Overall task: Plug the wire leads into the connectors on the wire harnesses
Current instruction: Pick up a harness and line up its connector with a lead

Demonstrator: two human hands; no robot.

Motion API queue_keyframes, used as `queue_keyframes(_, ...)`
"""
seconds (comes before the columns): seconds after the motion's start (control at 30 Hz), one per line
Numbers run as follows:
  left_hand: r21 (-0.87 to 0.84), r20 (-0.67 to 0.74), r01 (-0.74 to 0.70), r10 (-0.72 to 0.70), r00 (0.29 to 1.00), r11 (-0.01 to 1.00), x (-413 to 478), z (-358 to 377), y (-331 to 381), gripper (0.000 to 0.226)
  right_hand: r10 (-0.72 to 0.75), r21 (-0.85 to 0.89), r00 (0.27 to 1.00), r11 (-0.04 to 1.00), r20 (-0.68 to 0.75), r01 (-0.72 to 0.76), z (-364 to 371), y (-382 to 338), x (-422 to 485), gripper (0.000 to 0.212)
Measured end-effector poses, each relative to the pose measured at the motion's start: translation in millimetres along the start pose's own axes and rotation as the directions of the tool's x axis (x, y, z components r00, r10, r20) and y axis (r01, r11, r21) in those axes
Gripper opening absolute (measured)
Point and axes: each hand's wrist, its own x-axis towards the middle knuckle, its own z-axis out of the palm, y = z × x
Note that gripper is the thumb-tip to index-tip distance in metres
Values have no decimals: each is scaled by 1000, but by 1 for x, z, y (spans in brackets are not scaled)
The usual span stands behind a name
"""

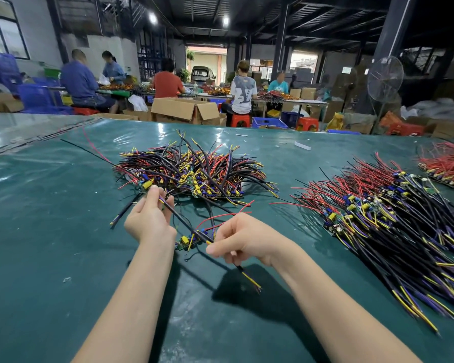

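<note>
Through the head camera, my left grip (150,218) pinches a black sheathed cable (180,218) running toward the small green circuit board (188,242) between my hands, low over the teal tabletop (63,231). My right grip (243,239) curls round a second black cable (238,268), its yellow and purple leads (250,280) poking out below. Those thin leads could splay or miss their socket, and the board's thin red wires (220,215) may snag.

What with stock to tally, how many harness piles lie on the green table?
3: a centre pile beyond the left hand, a larger pile to the right, and a red-wired pile at the far right edge, cut off by the frame. More may lie off-frame.
</note>
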Motion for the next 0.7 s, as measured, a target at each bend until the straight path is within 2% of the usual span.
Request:
queue_keyframes(0.1, 81, 37, 21, -24, 999, 996, -1, 1, 0, 26, -26, -26, 990, 999, 139, 30, 12, -9, -2, 35)
queue_keyframes(0.17, 131, 64, 73, -82, 995, 989, -2, 0, -1, 23, 18, -136, 980, 991, 200, 10, 16, -9, -3, 36)
queue_keyframes(0.23, 194, 98, 109, -130, 987, 975, -3, -1, -2, 20, 113, -262, 931, 965, 347, -20, 14, -10, -7, 32)
queue_keyframes(0.3, 263, 146, 125, -168, 975, 957, -1, -3, 1, 23, 171, -283, 870, 958, 463, -38, 7, -11, -12, 31)
queue_keyframes(0.33, 307, 191, 140, -204, 960, 942, -1, -3, 4, 24, 154, -241, 889, 969, 430, -51, 1, -10, -12, 32)
queue_keyframes(0.37, 376, 252, 147, -253, 934, 915, -3, -3, 6, 24, 119, -157, 941, 985, 317, -71, -6, -7, -11, 35)
queue_keyframes(0.4, 472, 325, 128, -307, 895, 872, -6, -2, 7, 23, 85, -33, 987, 996, 135, -81, -14, -3, -8, 36)
queue_keyframes(0.43, 573, 399, 78, -361, 843, 816, -11, -2, 6, 22, 70, 120, 995, 991, -78, -60, -21, 2, -5, 34)
queue_keyframes(0.47, 659, 465, 5, -413, 783, 752, -17, -2, 4, 22, 76, 270, 962, 963, -263, -2, -27, 6, -2, 32)
queue_keyframes(0.5, 725, 513, -77, -461, 724, 684, -23, -1, 1, 23, 87, 381, 919, 922, -383, 71, -32, 11, 0, 30)
queue_keyframes(0.6, 814, 559, -276, -560, 612, 510, -36, -2, -8, 28, 79, 490, 868, 849, -490, 199, -34, 18, 5, 24)
queue_keyframes(0.7, 827, 557, -322, -592, 582, 461, -36, -3, -9, 31, 62, 465, 864, 861, -501, 208, -33, 18, 6, 19)
